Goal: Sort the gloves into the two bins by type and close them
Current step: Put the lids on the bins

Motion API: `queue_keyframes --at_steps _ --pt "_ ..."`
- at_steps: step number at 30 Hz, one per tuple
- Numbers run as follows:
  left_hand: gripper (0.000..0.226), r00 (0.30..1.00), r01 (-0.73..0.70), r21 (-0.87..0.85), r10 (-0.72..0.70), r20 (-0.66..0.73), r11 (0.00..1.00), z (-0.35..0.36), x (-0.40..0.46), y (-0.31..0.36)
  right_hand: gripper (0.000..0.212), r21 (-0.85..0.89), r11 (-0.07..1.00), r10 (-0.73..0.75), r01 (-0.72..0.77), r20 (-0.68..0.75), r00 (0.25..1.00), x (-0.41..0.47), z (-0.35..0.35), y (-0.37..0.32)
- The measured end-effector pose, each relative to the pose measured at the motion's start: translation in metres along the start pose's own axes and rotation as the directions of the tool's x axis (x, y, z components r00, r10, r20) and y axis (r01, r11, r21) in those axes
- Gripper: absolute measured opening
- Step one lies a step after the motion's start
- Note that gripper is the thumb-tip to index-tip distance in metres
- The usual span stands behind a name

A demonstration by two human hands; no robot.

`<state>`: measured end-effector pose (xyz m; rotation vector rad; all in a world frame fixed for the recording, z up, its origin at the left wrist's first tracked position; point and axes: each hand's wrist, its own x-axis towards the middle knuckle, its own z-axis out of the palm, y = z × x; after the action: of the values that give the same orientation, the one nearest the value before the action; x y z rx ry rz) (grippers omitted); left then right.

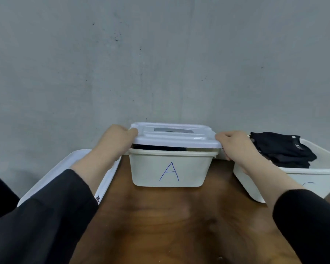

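Note:
A white bin marked "A" stands at the back middle of the wooden table. A white lid hangs just above its rim, its front edge raised so a dark gap shows something black inside. My left hand grips the lid's left end. My right hand grips its right end. To the right a second white bin stands without a lid, with folded black gloves piled in it.
Another white lid lies flat at the table's left edge, partly under my left sleeve. A grey wall rises right behind the bins. The brown wooden tabletop stretches in front of bin A.

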<state>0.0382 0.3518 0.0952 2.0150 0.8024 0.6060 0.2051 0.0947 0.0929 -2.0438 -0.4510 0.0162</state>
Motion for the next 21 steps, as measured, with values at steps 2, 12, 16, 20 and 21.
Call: queue_keyframes --at_steps 2,12,16,20,21 --pt "0.033 0.999 -0.015 0.208 0.022 -0.03 0.978 0.003 0.004 -0.003 0.03 -0.059 0.998 -0.008 0.008 0.005 1.0 0.007 0.004 0.006" --pt "0.046 0.995 -0.092 0.215 0.082 0.055 0.972 0.008 0.019 -0.017 0.027 -0.157 0.987 -0.035 0.034 -0.003 0.999 0.02 0.024 0.025" --pt "0.049 0.993 -0.066 0.086 0.057 0.103 0.994 0.008 0.021 -0.017 0.028 -0.067 0.998 -0.001 0.004 0.046 0.999 0.016 0.027 0.023" --pt "0.058 0.988 -0.029 0.08 0.017 0.154 0.996 0.004 0.018 -0.026 0.042 -0.034 0.999 0.008 -0.006 0.055 0.998 0.018 0.027 0.029" --pt "0.059 0.988 -0.01 0.052 0.001 0.156 0.999 0.002 0.017 -0.029 0.046 -0.024 1.0 0.016 -0.015 0.054 0.998 0.021 0.026 0.032"
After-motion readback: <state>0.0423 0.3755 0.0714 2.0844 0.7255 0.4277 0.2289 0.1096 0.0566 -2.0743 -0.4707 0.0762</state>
